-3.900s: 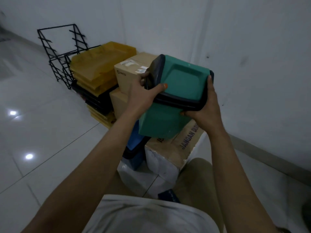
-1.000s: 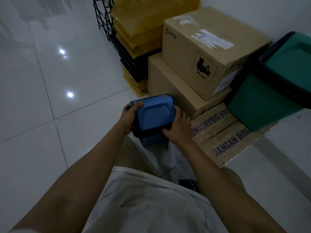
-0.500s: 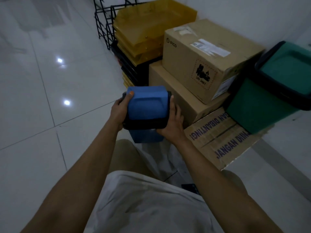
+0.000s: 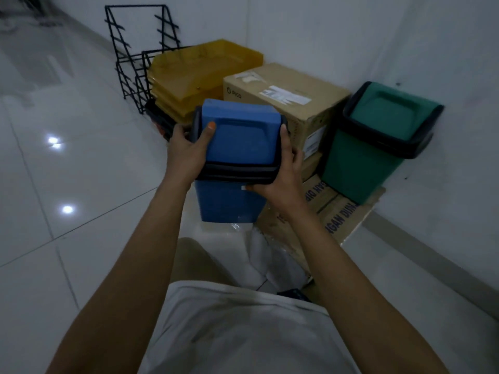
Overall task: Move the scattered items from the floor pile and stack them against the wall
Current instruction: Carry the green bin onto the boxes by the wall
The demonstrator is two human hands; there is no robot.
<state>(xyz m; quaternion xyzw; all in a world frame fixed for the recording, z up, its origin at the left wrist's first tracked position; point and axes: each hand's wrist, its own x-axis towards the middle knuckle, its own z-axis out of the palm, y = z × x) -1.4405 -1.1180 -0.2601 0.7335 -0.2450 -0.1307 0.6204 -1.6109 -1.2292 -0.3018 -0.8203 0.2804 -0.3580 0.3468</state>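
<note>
Blue bin (image 4: 235, 168) — upright, long axis vertical, held off the floor, left hand (image 4: 186, 152) and right hand (image 4: 283, 176) curled round its dark rim — stacking place at the wall (image 4: 337, 36) lies far-right, beside the green bin (image 4: 378, 141).

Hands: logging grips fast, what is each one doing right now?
Left hand: closed on the blue bin, thumb on its lid.
Right hand: closed on the same bin's dark rim.
</note>
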